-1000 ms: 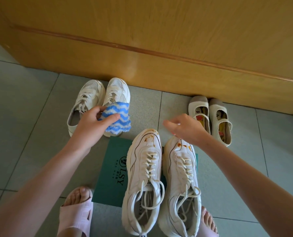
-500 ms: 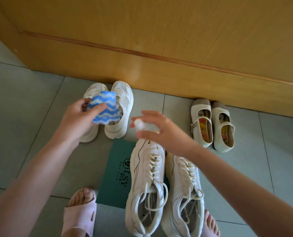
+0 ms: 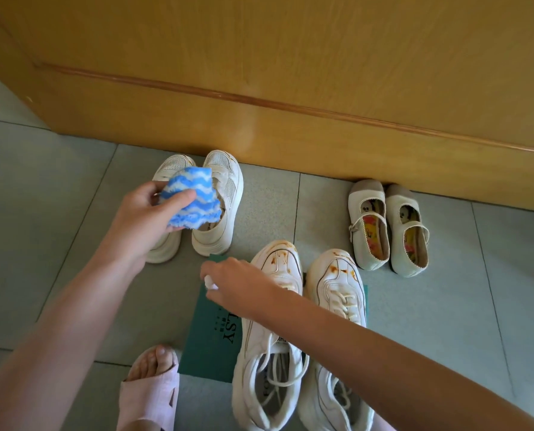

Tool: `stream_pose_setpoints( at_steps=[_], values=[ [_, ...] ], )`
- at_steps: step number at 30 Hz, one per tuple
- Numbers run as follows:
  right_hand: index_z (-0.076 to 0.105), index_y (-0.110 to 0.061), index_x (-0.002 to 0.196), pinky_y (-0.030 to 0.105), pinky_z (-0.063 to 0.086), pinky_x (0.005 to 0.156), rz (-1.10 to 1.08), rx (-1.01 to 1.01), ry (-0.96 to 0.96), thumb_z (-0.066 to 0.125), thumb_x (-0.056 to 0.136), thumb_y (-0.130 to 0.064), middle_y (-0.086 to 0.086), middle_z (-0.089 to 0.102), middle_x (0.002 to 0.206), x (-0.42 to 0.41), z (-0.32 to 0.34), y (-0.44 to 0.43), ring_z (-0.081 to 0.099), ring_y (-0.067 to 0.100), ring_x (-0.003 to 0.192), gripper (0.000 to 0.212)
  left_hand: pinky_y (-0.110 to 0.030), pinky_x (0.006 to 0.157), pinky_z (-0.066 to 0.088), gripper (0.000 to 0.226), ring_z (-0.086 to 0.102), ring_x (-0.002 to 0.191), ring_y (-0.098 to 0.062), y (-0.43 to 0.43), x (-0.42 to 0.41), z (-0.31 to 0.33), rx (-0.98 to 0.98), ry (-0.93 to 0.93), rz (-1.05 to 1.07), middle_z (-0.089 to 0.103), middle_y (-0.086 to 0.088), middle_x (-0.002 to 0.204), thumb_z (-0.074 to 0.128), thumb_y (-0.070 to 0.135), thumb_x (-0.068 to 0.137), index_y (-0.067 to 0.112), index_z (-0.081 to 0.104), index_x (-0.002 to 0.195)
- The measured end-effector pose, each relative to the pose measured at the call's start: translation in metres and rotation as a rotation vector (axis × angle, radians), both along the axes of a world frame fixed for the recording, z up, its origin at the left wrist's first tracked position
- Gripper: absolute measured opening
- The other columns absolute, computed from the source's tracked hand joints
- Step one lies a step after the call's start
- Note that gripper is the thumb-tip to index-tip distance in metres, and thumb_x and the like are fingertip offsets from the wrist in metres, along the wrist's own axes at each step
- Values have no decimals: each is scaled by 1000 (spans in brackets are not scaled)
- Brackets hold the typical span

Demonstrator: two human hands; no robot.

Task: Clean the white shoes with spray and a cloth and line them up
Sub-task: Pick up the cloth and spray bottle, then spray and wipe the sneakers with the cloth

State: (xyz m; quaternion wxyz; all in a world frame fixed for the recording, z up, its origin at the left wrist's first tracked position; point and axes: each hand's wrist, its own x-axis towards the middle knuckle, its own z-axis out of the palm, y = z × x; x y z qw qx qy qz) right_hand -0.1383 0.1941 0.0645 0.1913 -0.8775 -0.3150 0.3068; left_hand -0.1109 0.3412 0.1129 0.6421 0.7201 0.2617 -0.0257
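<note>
Two white lace-up sneakers stand side by side on a green box lid (image 3: 211, 340): the left sneaker (image 3: 268, 343) and the right sneaker (image 3: 337, 306), both with brown stains on their toes. My left hand (image 3: 144, 222) grips a folded blue-and-white cloth (image 3: 192, 197) above the floor. My right hand (image 3: 237, 284) reaches across the left sneaker and holds a small white thing (image 3: 210, 283), mostly hidden by my fingers, just left of that sneaker over the lid.
Another pair of white sneakers (image 3: 219, 209) stands behind the cloth by the wooden cabinet base (image 3: 290, 126). A pair of cream strap shoes (image 3: 388, 225) sits at the right. My feet, one in a pink slipper (image 3: 149, 402), are at the bottom on grey floor tiles.
My right hand has moved left and down across the left sneaker with the small white thing. My left hand stays raised with the cloth. The camera has tilted slightly.
</note>
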Motion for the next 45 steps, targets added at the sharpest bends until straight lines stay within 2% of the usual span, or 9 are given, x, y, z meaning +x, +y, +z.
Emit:
stream_pose_setpoints(
  at_steps=[5,10,16,20,30,35,38,42,45],
  values=[
    [49,-10,123,40,49,82,-6,-2,21,56,91,-14,15,60,113,-2,-4,-6,58,33,101,33,-11,49,49,9,65,58,4,-7,0,4,-13,5,-25,63,2,87,65,17,86,19,57,90],
    [22,-16,148,38,41,97,10,27,143,68,86,-19,11,46,140,-1,32,-24,48,27,122,77,-14,50,53,10,67,64,-3,-14,1,7,-23,9,-57,65,0,92,66,18,86,19,59,93],
    [61,-24,121,15,49,84,-658,435,62,62,90,-26,-12,67,111,23,94,-108,62,-2,96,31,-21,59,57,35,70,70,-8,-43,12,18,-153,31,-166,68,-4,98,69,18,82,12,57,115],
    [60,-23,119,27,54,84,-1000,684,360,60,89,-32,-6,70,108,29,84,-138,67,8,98,31,-26,66,59,36,71,83,-18,-89,14,23,-307,81,-295,69,-9,105,65,20,85,7,56,117],
    [65,-4,110,29,56,83,-1244,799,563,69,73,-30,9,72,101,15,66,-171,70,19,92,46,-29,71,59,35,68,89,-18,-158,8,8,-352,190,-499,64,-11,112,59,27,90,10,55,120],
    [65,-6,105,26,57,77,-1322,993,608,65,77,-25,7,73,99,12,59,-186,69,17,91,34,-24,71,57,31,66,90,-16,-177,10,8,-387,207,-480,66,-8,108,58,24,91,9,58,118],
    [62,-4,112,29,57,80,-1438,1112,608,66,76,-22,10,71,105,15,50,-202,68,21,95,40,-25,83,54,24,60,101,-13,-185,6,4,-276,154,-487,62,1,106,57,22,92,15,60,114],
    [64,-7,88,27,55,76,-1500,873,246,71,80,-13,8,69,85,18,32,-225,68,14,79,13,-19,94,30,55,38,123,-8,-189,-33,-13,28,183,-474,37,8,125,68,29,84,25,42,132],
    [56,-15,71,9,39,49,-1264,450,-75,75,79,-14,-6,54,62,18,12,-223,51,5,55,20,-24,107,22,85,26,132,-12,-193,-76,-19,148,258,-583,23,3,140,73,33,78,19,21,145]
  ],
)
